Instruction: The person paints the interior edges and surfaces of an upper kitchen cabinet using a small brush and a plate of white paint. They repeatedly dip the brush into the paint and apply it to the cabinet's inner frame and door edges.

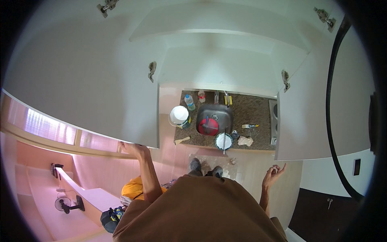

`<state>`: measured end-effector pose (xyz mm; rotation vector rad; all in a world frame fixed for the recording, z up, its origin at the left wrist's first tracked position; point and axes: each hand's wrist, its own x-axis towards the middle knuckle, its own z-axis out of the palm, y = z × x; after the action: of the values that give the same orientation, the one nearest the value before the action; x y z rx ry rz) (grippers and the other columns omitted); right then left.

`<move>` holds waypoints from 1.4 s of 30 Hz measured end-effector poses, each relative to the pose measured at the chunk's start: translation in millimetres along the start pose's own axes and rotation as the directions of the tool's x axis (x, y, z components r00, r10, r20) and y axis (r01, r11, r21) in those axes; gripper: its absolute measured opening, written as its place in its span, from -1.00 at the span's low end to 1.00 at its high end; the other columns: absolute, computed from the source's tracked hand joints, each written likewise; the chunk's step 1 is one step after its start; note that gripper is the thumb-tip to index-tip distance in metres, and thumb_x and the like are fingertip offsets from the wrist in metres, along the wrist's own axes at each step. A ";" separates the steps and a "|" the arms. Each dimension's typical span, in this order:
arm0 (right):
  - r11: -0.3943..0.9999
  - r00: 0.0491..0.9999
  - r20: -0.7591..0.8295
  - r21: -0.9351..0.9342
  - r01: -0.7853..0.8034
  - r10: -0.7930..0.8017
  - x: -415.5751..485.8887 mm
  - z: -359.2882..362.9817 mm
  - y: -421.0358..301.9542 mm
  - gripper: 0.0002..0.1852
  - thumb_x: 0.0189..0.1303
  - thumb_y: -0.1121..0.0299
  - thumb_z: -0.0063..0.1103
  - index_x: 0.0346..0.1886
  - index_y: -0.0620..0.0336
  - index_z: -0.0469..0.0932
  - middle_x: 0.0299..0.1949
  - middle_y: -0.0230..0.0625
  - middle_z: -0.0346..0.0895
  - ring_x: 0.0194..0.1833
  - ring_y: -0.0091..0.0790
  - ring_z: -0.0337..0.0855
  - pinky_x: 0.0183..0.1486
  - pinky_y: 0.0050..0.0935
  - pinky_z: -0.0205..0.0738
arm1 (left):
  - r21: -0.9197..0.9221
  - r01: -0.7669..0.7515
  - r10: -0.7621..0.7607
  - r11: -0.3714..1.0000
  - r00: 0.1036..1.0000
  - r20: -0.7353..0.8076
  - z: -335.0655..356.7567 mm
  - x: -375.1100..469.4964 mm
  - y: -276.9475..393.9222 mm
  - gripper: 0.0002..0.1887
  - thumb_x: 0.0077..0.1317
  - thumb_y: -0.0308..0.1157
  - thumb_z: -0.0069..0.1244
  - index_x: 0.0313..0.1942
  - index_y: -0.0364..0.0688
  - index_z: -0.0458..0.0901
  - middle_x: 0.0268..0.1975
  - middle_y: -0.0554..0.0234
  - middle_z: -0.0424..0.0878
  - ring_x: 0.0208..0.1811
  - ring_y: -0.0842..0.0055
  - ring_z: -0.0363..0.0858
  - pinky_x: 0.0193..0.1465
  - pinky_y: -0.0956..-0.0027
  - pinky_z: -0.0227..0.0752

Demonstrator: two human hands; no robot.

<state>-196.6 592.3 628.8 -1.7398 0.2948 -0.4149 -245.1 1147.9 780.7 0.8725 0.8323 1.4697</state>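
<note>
My left hand (133, 150) is raised against the lower edge of the left cabinet door (121, 99), its fingers partly hidden, so its grip is unclear. Near the bottom edge of the right cabinet door (308, 121) is my right hand (273, 175), index finger extended and the others bent; I see nothing held. Both doors stand wide apart on metal hinges (152, 71), baring a white wall cabinet (220, 63) with a shelf (217, 31). Below, a steel sink (225, 112) holds a red basin (208, 128) with a blue-handled tool.
On the stone-patterned countertop (208, 143) are a white-topped bucket (179, 115), a plastic bottle (189, 102), a brush (182, 140), an open tub (221, 141) with a stick across it, a yellow-tipped tube (250, 126) and a crumpled rag (245, 141). A black cable (329, 106) hangs at right.
</note>
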 end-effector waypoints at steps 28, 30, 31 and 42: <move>0.981 0.992 0.107 -0.175 0.087 -0.069 -6.8 20.2 -14.9 -0.10 0.20 0.73 0.00 0.59 0.19 -0.16 -0.05 -0.23 0.44 -0.41 -0.61 0.41 -0.41 -0.59 0.38 | 0.004 0.043 -0.043 0.999 0.988 0.149 -9.0 3.4 -11.8 -0.70 0.45 -0.33 -0.04 0.09 -0.29 0.48 0.03 0.21 0.54 -0.02 0.44 0.53 0.09 0.31 0.47; 0.984 0.990 0.114 -0.145 0.101 -0.085 -8.5 24.1 -14.0 -0.10 0.19 0.73 0.00 0.59 0.20 -0.17 -0.06 -0.23 0.44 -0.42 -0.61 0.40 -0.41 -0.60 0.37 | -0.001 0.047 -0.046 0.999 0.979 0.201 -14.9 8.8 -15.2 -0.69 0.45 -0.33 -0.03 0.11 -0.29 0.47 0.04 0.22 0.54 0.00 0.45 0.53 0.11 0.30 0.46; 0.985 0.989 0.119 -0.131 0.109 -0.094 -9.7 26.4 -15.0 -0.10 0.19 0.73 -0.01 0.59 0.21 -0.17 -0.06 -0.23 0.44 -0.43 -0.62 0.39 -0.42 -0.61 0.36 | -0.004 0.050 -0.048 0.999 0.973 0.225 -18.1 10.4 -17.2 -0.68 0.45 -0.33 -0.03 0.11 -0.29 0.46 0.05 0.22 0.54 0.01 0.45 0.52 0.12 0.29 0.46; 0.968 0.954 0.232 -0.118 0.223 -0.191 -26.6 56.0 -17.4 -0.06 0.16 0.70 0.01 0.59 0.23 -0.23 -0.10 -0.19 0.44 -0.45 -0.57 0.41 -0.41 -0.59 0.36 | -0.027 0.141 -0.131 0.990 0.965 0.226 -14.6 -2.4 -17.6 -0.71 0.46 -0.32 -0.04 0.11 -0.23 0.47 0.01 0.24 0.56 -0.02 0.49 0.54 0.07 0.33 0.47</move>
<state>-197.0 656.6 633.0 -1.9473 -0.0193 -0.3553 -249.7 1146.6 758.2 0.9119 0.6767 1.2390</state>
